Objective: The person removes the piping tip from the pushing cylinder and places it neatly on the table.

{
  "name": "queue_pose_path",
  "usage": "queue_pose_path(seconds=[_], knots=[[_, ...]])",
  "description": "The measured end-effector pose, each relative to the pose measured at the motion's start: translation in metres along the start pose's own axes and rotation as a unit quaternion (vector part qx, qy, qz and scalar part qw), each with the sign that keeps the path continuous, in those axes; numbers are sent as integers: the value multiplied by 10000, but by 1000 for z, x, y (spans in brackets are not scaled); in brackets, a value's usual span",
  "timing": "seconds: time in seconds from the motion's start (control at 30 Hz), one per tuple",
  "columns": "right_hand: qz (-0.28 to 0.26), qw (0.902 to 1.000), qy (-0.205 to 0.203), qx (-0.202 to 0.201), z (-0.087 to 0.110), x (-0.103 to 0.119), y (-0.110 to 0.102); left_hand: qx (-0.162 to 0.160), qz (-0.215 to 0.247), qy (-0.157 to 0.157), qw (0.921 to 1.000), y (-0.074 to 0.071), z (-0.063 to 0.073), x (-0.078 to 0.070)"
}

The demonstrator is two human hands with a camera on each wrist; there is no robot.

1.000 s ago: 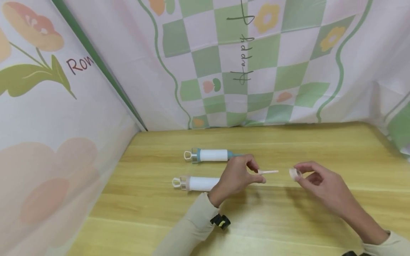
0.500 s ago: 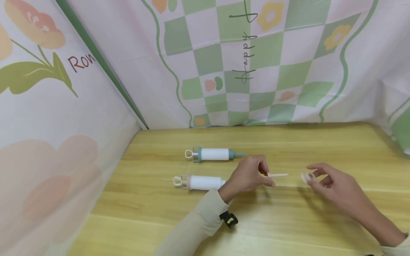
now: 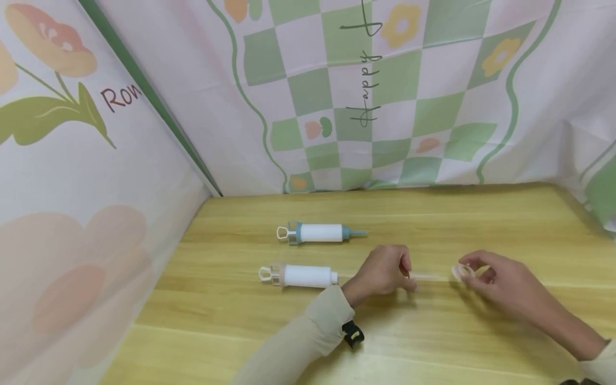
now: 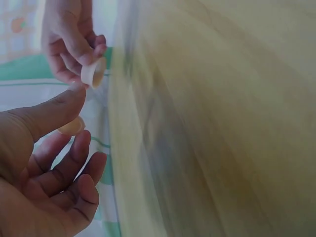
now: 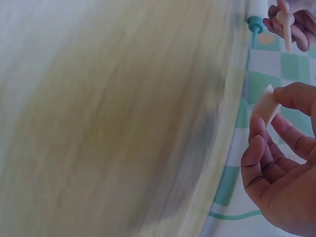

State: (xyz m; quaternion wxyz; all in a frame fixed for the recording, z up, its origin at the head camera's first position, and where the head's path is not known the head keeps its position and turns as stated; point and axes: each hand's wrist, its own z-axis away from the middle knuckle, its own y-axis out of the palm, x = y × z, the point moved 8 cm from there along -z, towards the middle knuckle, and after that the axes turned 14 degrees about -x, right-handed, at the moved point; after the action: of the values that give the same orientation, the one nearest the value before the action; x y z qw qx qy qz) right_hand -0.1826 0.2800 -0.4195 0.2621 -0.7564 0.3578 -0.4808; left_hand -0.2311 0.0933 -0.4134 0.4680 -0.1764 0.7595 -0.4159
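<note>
Between thumb and fingertips, my left hand [image 3: 382, 270] pinches a pale pink nozzle [image 3: 425, 276], its thin tube pointing right. The right wrist view shows the wider round base of this nozzle [image 5: 288, 37] at the fingers. My right hand [image 3: 512, 283] pinches a pale pinkish screw ring [image 3: 457, 272] by its edge, apart from the nozzle's tip. Left of the hands lies a white-barrelled syringe [image 3: 308, 276] with a pink collar, a loop handle and a bare, nozzle-less right end. In the left wrist view the ring [image 4: 93, 74] is held above the nozzle's base [image 4: 73, 126].
Behind the pink-collared syringe lies a similar syringe [image 3: 321, 232] with blue-green ends and a thin blue-green nozzle. The wooden table [image 3: 192, 321] meets a checked, flowered cloth [image 3: 356, 133] at the back and a flower-printed panel [image 3: 72, 176] at the left.
Both hands have shifted right, the left one also slightly nearer, still holding the nozzle and the ring. The ring has turned, showing its opening. The pink-collared syringe's right end is now uncovered.
</note>
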Motion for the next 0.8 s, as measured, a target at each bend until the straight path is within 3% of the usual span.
queue_pose_path(seconds=[0.23, 0.53, 0.8], knots=[[103, 9990, 170, 407, 0, -2, 6, 160, -164, -315, 9992, 13, -6, 8], [114, 9976, 204, 650, -1, -5, 11, 223, -389, -536, 9976, 24, 1, 16], [73, 9956, 430, 828, 6, -11, 14, 213, -341, -310, 9987, 30, -1, 16]])
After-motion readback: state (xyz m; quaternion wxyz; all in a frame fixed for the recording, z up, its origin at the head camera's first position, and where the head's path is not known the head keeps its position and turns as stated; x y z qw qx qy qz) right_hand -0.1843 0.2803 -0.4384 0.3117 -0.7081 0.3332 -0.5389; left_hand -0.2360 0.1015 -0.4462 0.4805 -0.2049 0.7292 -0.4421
